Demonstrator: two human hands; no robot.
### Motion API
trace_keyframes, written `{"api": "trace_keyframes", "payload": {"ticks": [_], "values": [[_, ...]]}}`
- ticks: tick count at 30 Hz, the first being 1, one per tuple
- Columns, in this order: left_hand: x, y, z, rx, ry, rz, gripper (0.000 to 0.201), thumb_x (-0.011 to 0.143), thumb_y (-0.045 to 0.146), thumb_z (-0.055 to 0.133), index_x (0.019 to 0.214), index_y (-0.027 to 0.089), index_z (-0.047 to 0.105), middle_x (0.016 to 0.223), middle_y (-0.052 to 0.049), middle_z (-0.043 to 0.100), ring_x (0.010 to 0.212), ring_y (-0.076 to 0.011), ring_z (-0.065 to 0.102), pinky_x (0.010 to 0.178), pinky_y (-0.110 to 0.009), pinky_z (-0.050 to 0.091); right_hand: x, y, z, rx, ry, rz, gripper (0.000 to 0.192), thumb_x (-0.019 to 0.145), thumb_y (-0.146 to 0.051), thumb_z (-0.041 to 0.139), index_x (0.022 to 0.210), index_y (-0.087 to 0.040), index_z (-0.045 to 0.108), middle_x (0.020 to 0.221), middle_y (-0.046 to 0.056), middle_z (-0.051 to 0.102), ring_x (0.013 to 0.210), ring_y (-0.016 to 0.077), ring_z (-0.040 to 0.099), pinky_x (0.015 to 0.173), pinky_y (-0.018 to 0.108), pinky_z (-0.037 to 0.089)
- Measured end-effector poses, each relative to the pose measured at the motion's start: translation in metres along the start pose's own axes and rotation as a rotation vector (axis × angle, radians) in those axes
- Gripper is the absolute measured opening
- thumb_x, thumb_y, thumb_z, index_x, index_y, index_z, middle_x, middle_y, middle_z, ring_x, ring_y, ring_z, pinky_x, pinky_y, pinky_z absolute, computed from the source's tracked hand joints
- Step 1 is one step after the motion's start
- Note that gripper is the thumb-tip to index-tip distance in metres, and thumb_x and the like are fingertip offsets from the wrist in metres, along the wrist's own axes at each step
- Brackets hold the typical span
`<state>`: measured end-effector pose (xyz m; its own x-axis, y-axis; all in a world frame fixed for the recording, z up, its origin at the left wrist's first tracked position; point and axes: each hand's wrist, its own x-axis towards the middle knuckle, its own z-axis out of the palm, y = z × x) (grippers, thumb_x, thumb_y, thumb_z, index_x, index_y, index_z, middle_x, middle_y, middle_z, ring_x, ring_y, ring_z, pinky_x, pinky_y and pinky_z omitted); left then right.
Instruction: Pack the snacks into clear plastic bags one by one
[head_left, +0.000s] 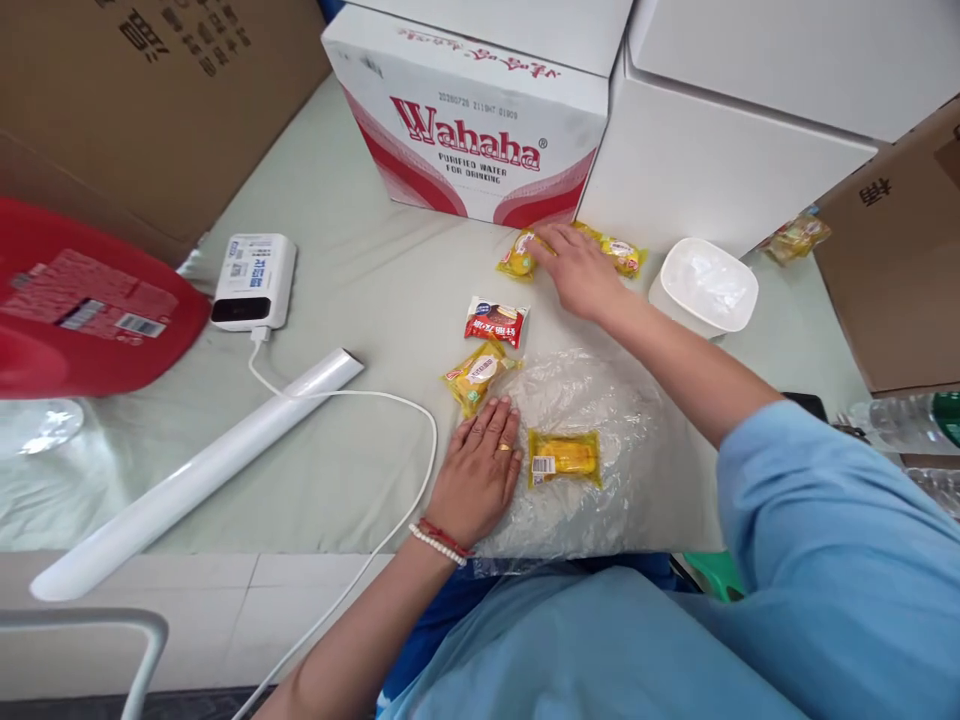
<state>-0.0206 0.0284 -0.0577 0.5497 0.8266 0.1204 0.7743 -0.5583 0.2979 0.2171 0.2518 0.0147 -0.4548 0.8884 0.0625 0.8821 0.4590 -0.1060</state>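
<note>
My left hand (484,470) lies flat and open at the left edge of a clear plastic bag (637,420). Its fingertips are just below a yellow-wrapped snack cake (480,373). On the bag, to the right of these fingers, rests another yellow snack packet (564,457). My right hand (581,270) reaches to the back of the table, fingers stretched over and touching the yellow packets there. One yellow packet (516,258) pokes out at its left, another (624,255) at its right; their middle is hidden. A red and white snack packet (496,322) sits between the hands.
A Wahaha water carton (480,150) and a white box (697,150) stand behind. Right of my right hand is a white plastic tub (705,288). On the left are a white power bank (255,280) with a cable, a long white tube (202,475) and a red container (90,300).
</note>
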Motion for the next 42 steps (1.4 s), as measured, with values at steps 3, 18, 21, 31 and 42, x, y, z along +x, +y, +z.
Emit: {"api": "trace_keyframes", "payload": {"ticks": [3,18,21,31,42], "values": [[0.000,0.001,0.000,0.001,-0.006,-0.006,0.055,0.106,0.033,0.037,0.156,0.011,0.043,0.165,-0.014,0.039,0.154,-0.0299,0.037,0.122,-0.049,0.034,0.049,0.019,0.023,0.086,-0.017,-0.071,0.039,0.104,-0.016,0.043,0.141,-0.011,0.055,0.152,0.015,0.053,0.148,0.0326,0.035,0.123,0.064,0.016],[0.001,0.000,0.001,0.001,0.026,0.010,0.051,0.107,0.029,0.036,0.152,0.009,0.048,0.163,-0.015,0.043,0.152,-0.0306,0.039,0.119,-0.050,0.036,-0.160,-0.032,-0.058,1.098,-0.512,0.098,0.062,0.090,-0.051,0.073,0.142,-0.022,0.058,0.106,0.005,0.072,0.091,0.0170,0.068,0.077,0.029,0.054],[0.001,0.000,0.002,-0.004,0.035,0.014,0.050,0.107,0.029,0.036,0.152,0.009,0.048,0.163,-0.015,0.044,0.152,-0.0308,0.040,0.120,-0.050,0.036,-0.173,-0.050,-0.048,1.033,-0.607,0.009,0.050,0.095,-0.054,0.064,0.131,-0.018,0.068,0.116,0.007,0.073,0.098,0.0197,0.069,0.086,0.032,0.054],[0.000,0.000,0.004,-0.006,0.048,0.010,0.050,0.106,0.029,0.038,0.151,0.011,0.049,0.162,-0.015,0.046,0.151,-0.0299,0.042,0.121,-0.050,0.035,-0.176,-0.097,-0.009,0.456,-0.180,-0.047,0.047,0.110,-0.043,0.034,0.139,-0.019,0.062,0.126,0.014,0.070,0.113,0.0265,0.064,0.100,0.044,0.050],[0.001,0.001,0.003,0.006,0.047,0.020,0.049,0.107,0.028,0.035,0.150,0.009,0.050,0.161,-0.015,0.047,0.151,-0.0290,0.042,0.122,-0.049,0.035,-0.217,-0.118,-0.006,0.266,-0.073,-0.071,0.054,0.103,-0.034,0.054,0.154,-0.020,0.043,0.139,0.016,0.061,0.123,0.0315,0.055,0.104,0.050,0.048]]}}
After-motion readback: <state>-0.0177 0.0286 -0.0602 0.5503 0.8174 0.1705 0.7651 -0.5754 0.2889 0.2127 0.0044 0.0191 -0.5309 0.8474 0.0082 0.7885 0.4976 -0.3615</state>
